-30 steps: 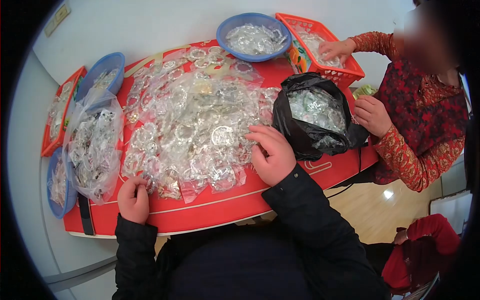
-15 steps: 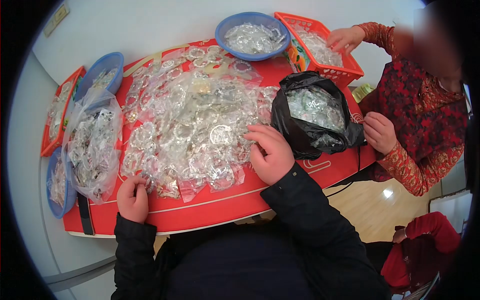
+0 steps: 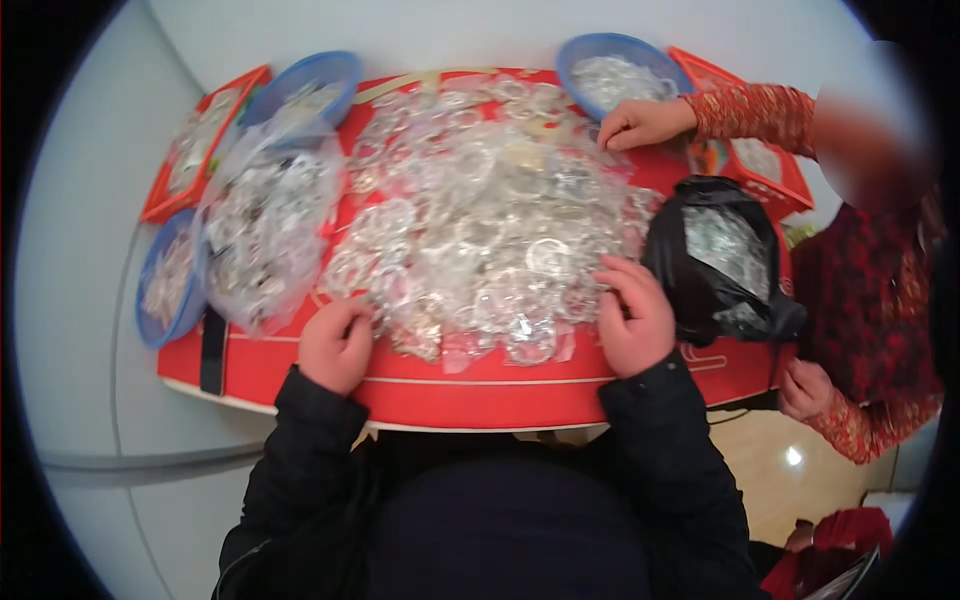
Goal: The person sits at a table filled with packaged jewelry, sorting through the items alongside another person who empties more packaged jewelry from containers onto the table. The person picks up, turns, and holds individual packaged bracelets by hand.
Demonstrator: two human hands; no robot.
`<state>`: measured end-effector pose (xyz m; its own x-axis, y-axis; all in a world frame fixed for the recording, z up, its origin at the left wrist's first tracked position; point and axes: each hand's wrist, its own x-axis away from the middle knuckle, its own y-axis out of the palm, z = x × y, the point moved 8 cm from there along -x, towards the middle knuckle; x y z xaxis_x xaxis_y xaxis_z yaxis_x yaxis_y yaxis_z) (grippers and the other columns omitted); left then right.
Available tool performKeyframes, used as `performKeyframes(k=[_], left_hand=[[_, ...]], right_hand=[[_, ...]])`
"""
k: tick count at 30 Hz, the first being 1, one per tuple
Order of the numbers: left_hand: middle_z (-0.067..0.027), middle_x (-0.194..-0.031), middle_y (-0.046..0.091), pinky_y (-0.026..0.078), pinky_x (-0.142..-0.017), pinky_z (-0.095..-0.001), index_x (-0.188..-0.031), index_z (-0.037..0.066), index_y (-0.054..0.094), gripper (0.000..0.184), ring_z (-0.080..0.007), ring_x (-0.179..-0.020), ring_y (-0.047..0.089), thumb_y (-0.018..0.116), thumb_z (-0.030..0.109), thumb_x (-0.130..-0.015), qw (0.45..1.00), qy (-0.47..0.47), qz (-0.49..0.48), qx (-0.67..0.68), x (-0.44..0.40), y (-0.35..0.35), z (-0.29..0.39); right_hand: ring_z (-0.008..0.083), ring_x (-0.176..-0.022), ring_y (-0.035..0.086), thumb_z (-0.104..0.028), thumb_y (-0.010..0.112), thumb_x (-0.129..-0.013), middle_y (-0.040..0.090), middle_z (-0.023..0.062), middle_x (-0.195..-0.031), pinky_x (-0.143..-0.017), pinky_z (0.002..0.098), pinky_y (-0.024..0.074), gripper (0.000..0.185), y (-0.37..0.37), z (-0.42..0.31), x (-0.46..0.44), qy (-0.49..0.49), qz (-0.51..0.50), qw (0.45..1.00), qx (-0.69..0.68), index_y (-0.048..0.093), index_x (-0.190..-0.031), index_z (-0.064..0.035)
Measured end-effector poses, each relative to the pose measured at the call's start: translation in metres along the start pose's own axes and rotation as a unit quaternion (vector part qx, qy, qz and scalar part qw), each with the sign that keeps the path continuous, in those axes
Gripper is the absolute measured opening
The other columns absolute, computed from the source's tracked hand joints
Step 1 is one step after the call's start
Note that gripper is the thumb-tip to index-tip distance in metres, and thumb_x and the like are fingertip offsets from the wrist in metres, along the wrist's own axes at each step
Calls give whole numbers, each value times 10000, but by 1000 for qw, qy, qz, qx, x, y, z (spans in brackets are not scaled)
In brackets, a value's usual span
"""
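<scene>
A wide heap of clear plastic packets with bracelets [image 3: 480,220] covers the middle of the red table [image 3: 470,400]. My left hand [image 3: 337,345] rests at the heap's front left edge, its fingers curled in; whatever they may hold is too small to make out. At the front right edge lies my right hand [image 3: 637,318], thumb and fingers apart, beside the packets with nothing gripped. A clear bag of packets [image 3: 265,230] stands left of the heap, and a black plastic bag [image 3: 690,290] with more packets stands right of it.
Blue baskets [image 3: 350,75] [image 3: 148,325] [image 3: 570,50] and red baskets [image 3: 262,80] [image 3: 800,190] hold packets. A co-worker's hand [image 3: 640,124] hangs over the back right; the other [image 3: 806,390] is by the table's right edge. Another person's red sleeve [image 3: 850,528] shows lower right.
The view has swung left, so the table sits further right. The co-worker's one hand has left the red basket and reached over the heap; the other is lower. My hands keep their places at the heap.
</scene>
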<state>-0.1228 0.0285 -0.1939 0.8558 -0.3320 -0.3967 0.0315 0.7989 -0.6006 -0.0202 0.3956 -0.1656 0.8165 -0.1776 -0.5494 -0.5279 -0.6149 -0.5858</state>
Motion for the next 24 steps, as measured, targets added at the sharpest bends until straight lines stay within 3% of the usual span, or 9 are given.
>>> performKeyframes(k=[4, 8, 14, 24], left_hand=[[-151, -882, 706, 531, -730, -360, -972, 6, 677, 75, -284, -808, 692, 624, 8, -919, 999, -32, -13, 6, 0, 0, -1], [-138, -896, 703, 528, -728, -355, -983, 9, 674, 86, -273, -807, 684, 619, 0, -919, 1000, -24, -7, 13, 0, 0, -1], [-129, -885, 697, 523, -715, -343, -989, 9, 673, 93, -247, -783, 672, 614, -7, -919, 999, -28, -18, 1, 1, 0, -1], [-120, -865, 686, 517, -705, -334, -994, 10, 677, 98, -230, -765, 661, 613, -7, -922, 1000, -28, -9, 9, 2, 0, -6]], right_hand=[[363, -1144, 655, 20, 610, -856, 700, 186, -1221, -954, 412, 528, 235, 1, 1, 3, 75, -2, 996, -50, 722, -1059, -18], [344, -1160, 656, 18, 612, -866, 699, 178, -1229, -902, 392, 549, 229, 2, 0, 3, 16, -4, 1000, 7, 723, -1064, -19], [344, -1162, 656, 19, 615, -862, 701, 179, -1221, -915, 390, 545, 228, 2, 3, 3, 75, -11, 997, -34, 725, -1059, -16], [354, -1165, 653, 20, 613, -857, 705, 179, -1210, -955, 406, 530, 220, 1, 1, 2, 36, 1, 999, -9, 723, -1045, -13]])
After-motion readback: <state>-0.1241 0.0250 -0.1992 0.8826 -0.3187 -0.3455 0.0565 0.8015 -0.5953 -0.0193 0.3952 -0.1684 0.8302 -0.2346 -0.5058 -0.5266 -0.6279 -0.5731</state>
